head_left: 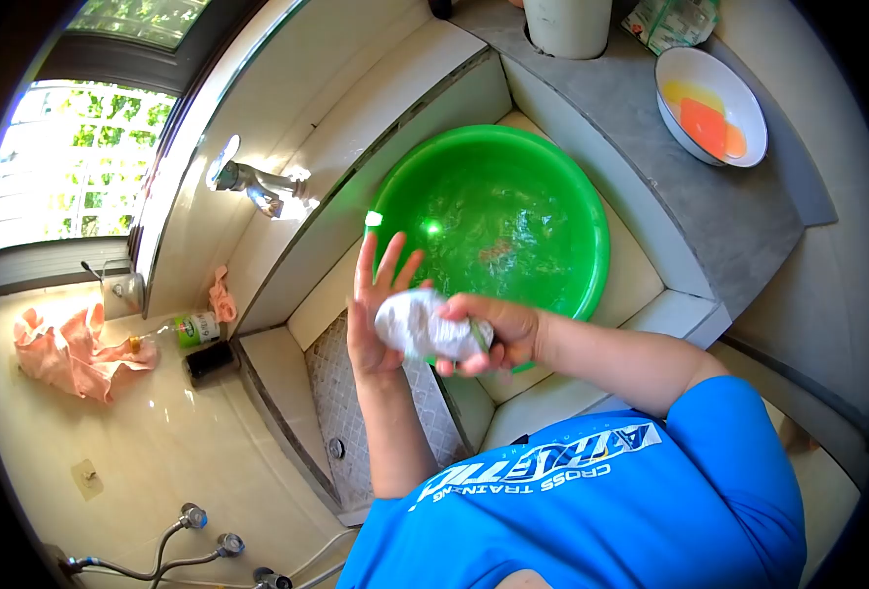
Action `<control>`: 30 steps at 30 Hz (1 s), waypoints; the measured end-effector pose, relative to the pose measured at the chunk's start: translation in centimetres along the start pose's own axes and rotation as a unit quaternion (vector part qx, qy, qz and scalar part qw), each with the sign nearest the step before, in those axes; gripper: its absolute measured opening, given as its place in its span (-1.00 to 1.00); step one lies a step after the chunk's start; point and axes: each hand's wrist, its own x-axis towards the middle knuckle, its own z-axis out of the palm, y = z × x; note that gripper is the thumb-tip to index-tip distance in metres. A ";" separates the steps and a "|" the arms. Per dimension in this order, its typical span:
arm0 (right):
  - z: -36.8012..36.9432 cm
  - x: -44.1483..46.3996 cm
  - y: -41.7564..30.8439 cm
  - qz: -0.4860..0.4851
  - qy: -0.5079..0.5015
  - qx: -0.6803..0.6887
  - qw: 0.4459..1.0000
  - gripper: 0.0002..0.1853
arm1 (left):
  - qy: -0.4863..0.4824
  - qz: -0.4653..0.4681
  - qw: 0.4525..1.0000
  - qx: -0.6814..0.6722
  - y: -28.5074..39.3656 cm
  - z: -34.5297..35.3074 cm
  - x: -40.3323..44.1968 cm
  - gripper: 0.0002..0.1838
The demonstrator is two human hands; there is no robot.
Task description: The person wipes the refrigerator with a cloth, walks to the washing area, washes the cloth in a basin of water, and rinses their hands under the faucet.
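Note:
My right hand point(508, 334) is closed around a bundled white cloth point(420, 324) with a touch of green near its right end. The cloth is slightly blurred, so its exact kind does not show. Fingers spread and pointing up, my left hand point(371, 324) is open behind the cloth's left end. Whether the palm touches the cloth, I cannot tell. Both hands are at the near left side of a large green basin point(572, 177), which contains rippling clear water.
A metal tap point(253, 182) juts from the wall left of the basin. On the grey counter point(641, 147) stands a white bowl point(739, 88) with orange and yellow contents. A pink cloth point(76, 348), a bottle point(194, 329) and hose valves point(194, 515) are at left.

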 end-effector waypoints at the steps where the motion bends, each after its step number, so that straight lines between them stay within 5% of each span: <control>1: -0.2 0.3 0.9 0.054 -0.025 0.030 0.998 -0.45 | -0.041 0.024 0.999 -0.021 0.0 1.8 0.1 0.05; 4: 0.6 -0.2 1.6 0.044 -0.065 0.038 0.996 -0.53 | -0.377 0.086 0.907 -0.167 -1.6 -0.6 1.1 0.00; 5: 1.8 -1.1 1.1 0.008 -0.066 0.029 0.997 -0.58 | -0.391 0.080 0.904 -0.156 -1.2 -0.3 1.3 -0.13; 7: 2.0 -1.5 0.5 -0.028 -0.067 0.023 0.997 -0.62 | -0.352 0.059 0.929 -0.102 -1.1 -0.2 0.8 -0.31; 9: 1.0 -1.3 0.0 -0.030 -0.024 -0.216 0.976 -0.64 | -0.281 -0.021 0.959 -0.022 0.0 0.8 0.8 -0.52; 11: 1.1 -1.3 -0.5 -0.033 0.023 -0.254 0.966 -0.66 | -0.219 -0.023 0.975 0.013 0.1 2.0 0.8 -0.71; 14: 0.5 -0.3 -0.4 -0.008 0.211 -0.339 0.917 -0.72 | -0.073 -0.028 0.980 0.181 -0.6 2.1 0.8 -0.88; 15: -0.2 0.4 0.1 -0.005 0.209 -0.339 0.917 -0.72 | -0.070 -0.028 0.980 0.182 -0.9 2.0 0.7 -0.88; 17: -2.3 2.0 1.3 -0.175 0.213 -0.398 0.875 -0.70 | -0.030 0.007 0.982 0.185 -1.6 1.9 0.7 -0.87; 18: -2.9 2.8 1.6 -0.248 0.260 -0.472 0.805 -0.71 | -0.003 0.022 0.980 0.196 -2.0 2.0 0.8 -0.87; 21: -3.8 3.1 1.9 -0.255 0.332 -0.531 0.736 -0.71 | 0.071 0.030 0.974 0.211 -3.3 1.8 1.0 -0.89; 25: -3.0 2.6 1.1 -0.261 0.370 -0.533 0.714 -0.73 | 0.145 0.031 0.962 0.229 -4.9 1.4 1.4 -0.89; 30: -2.9 2.0 0.7 -0.186 0.470 -0.625 0.594 -0.55 | 0.226 0.084 0.951 0.196 -6.8 1.2 2.1 -0.85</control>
